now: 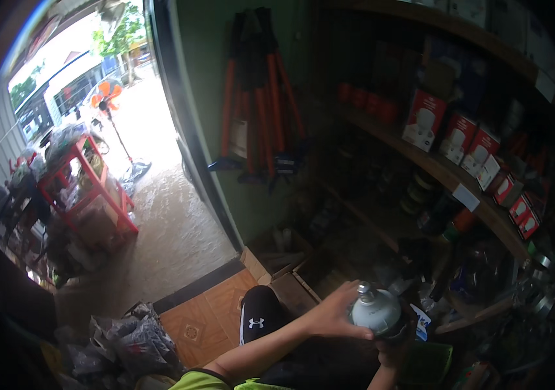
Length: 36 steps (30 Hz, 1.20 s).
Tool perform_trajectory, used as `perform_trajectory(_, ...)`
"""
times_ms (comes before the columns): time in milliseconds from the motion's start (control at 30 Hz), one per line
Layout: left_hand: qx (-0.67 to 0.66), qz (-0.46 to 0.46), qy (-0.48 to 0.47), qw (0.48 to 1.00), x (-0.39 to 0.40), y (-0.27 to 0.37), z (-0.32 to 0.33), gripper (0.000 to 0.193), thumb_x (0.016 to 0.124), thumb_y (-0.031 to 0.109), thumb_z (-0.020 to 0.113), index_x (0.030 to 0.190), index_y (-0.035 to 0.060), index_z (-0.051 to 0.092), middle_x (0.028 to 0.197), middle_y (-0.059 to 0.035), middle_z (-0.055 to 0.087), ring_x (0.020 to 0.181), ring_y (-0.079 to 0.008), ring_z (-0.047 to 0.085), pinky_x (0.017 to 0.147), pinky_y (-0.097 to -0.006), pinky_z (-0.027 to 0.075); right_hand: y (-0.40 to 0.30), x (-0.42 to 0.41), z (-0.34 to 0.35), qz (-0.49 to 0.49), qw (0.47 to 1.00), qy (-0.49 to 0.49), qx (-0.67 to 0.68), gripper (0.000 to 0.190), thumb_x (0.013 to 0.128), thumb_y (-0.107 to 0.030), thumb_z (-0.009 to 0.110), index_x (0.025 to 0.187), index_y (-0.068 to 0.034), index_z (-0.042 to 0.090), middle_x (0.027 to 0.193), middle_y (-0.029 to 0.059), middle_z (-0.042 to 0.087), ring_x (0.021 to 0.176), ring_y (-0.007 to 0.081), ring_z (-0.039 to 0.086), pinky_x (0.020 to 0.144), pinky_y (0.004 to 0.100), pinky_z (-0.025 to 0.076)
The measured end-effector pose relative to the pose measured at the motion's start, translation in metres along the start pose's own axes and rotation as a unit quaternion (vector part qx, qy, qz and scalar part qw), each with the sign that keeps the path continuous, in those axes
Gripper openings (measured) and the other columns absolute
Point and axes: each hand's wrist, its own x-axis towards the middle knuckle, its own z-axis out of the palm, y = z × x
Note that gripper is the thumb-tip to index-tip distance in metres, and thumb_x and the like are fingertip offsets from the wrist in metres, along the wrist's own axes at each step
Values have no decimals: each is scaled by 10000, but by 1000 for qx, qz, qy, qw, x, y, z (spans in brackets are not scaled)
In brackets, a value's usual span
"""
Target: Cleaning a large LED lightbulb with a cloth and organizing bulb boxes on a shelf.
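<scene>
A large white light bulb [376,314] with a silvery screw base is held in front of me, base up and slightly tilted. My left hand [338,314] grips it from the left, thumb along the lower front and fingers behind. Deep shadow covers much of my right hand [390,352], which holds the bulb from below and the right. The bulb's underside is hidden by my hands and the dark. Just right of them a blue and white printed packet [421,321] shows, above a green plastic basket [426,363].
Boxed bulbs [463,139] line a wooden shelf [433,163] at right. Orange-handled tools [265,107] hang on the wall. Open cardboard boxes [289,292] stand ahead of my knee [260,317]. Plastic bags [131,336] lie at left. Beyond the doorway are a red rack [107,195] and fan [107,95].
</scene>
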Motion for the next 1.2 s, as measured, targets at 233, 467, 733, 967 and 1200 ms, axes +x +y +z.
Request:
perform_trajectory(233, -277, -94, 262, 920, -56, -21, 59, 969, 667, 673, 740, 1253, -66, 515, 1096, -160, 649, 1025, -271, 645, 914, -399, 510, 41, -52, 32, 146, 968, 191, 78, 558, 967, -395, 564, 1371, -29, 446, 1137, 128, 638, 992, 212, 630, 909, 397, 462)
perform_trajectory(467, -247, -133, 224, 933, -84, -43, 90, 1012, 660, 618, 778, 1300, -84, 429, 1159, -144, 587, 1084, -242, 580, 927, -395, 480, 39, -89, 13, 294, 829, 32, 474, 723, 954, -528, 505, 1489, -89, 296, 1444, 124, 431, 1314, 292, 449, 1094, 459, 381)
perform_trajectory(733, -27, -196, -175, 965, -116, -57, 107, 934, 711, 388, 862, 1418, -2, 393, 1218, -188, 584, 1096, -316, 597, 945, -375, 465, 66, -170, -56, 356, 877, 5, 322, 813, 898, -497, 581, 1494, -34, 278, 1476, 136, 389, 1399, 260, 342, 1173, 411, 231)
perform_trajectory(967, -31, -270, -198, 942, -100, -108, 96, 650, 835, 294, 774, 1364, 36, 499, 1016, -96, 648, 916, -182, 639, 773, -311, 523, 91, -196, -83, 361, 743, 236, 512, 539, 927, -503, 484, 1366, -190, 475, 1428, 126, 443, 1283, 352, 467, 705, 530, 624)
perform_trajectory(1200, -11, -368, -68, 927, -145, -281, 94, 279, 923, 164, 633, 1170, 36, 652, 1074, -106, 669, 935, -190, 662, 795, -328, 525, 135, -195, -119, 362, 707, 220, 566, 644, 895, -493, 563, 1418, -149, 411, 1438, 158, 415, 1288, 403, 448, 764, 610, 587)
